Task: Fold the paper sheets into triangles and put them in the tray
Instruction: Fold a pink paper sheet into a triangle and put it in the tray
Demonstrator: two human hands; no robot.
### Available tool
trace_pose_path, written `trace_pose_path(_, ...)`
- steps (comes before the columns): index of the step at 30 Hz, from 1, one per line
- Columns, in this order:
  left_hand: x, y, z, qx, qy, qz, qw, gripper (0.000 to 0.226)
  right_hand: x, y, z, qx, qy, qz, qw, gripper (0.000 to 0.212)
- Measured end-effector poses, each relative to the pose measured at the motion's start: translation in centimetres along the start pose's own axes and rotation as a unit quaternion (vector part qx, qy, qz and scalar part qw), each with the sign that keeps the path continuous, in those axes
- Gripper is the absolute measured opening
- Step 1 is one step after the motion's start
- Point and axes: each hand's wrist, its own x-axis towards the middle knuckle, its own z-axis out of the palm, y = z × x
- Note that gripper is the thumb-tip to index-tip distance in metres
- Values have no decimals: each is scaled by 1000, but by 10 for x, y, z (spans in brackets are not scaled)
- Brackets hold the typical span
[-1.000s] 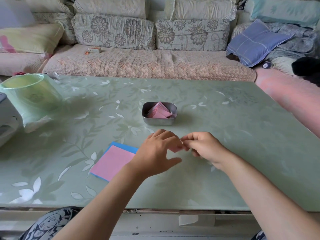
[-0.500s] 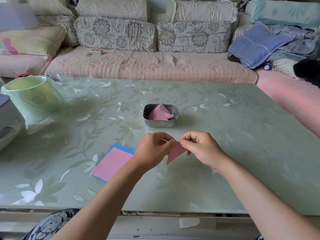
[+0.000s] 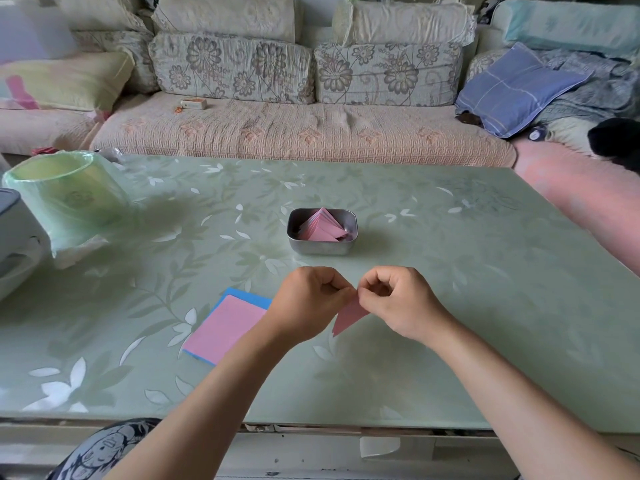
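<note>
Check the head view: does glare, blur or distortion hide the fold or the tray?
Head view: light is soft and even, with only faint shadows on the table; no harsh glare; wide-angle bending shows toward the frame edges; the paper, left hand, right hand and tray look sharp.

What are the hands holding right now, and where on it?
Both hands, left and right, pinch a folded pink paper at its top corner; the rest hangs free above the table.

Green-lined bin (image 3: 65,199) stands on table (image 3: 467,306) (sofa (image 3: 294,133) behind).
</note>
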Motion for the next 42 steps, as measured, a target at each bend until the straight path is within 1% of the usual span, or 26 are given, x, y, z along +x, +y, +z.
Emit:
trace_pose_path(3,1,0,-3,9,9,6,1000,11,2,2,-2,-13,8,-3,1000,6)
trace_pose_path(7,3,-1,-13,23,27,11,999,13,5,5,-7,-24,16,-8,1000,18)
trace_pose_path(14,6,-10,-31,6,58,-10,998,14,6,11,-14,-45,42,10,998,20)
trace_pose_path(17,5,-11,-32,-22,35,-10,999,15,5,9,-11,0,41,10,999,7)
trace_pose_path(19,3,-11,-27,-28,18,-4,999,14,4,7,-8,20,25,-1,1000,7)
trace_pose_path(20,3,-10,-25,-33,13,-1,999,14,3,6,-7,13,18,-8,1000,5)
trace_pose_path(22,5,-9,-23,-39,8,-2,999,15,3,6,-4,-6,15,-15,1000,10)
trace_pose_path(24,6,-9,-24,-12,7,8,1000,15,4,6,-2,-16,15,-15,1000,14)
trace_pose_path(27,1,-6,-23,55,5,55,997,14,3,3,-1,-22,-6,-21,1000,15)
trace_pose_path(29,-3,-2,-20,75,-1,77,994,11,1,1,2,-24,-26,-23,999,19)
trace_pose_path(32,-5,1,-19,105,8,91,990,6,-1,-1,4,-23,-35,-16,999,24)
trace_pose_path(37,-2,-2,-28,102,-21,100,989,3,0,-4,2,-9,-38,-12,999,25)
trace_pose_path(42,2,-9,-43,99,-17,96,990,11,2,-4,-4,8,-31,-11,999,19)
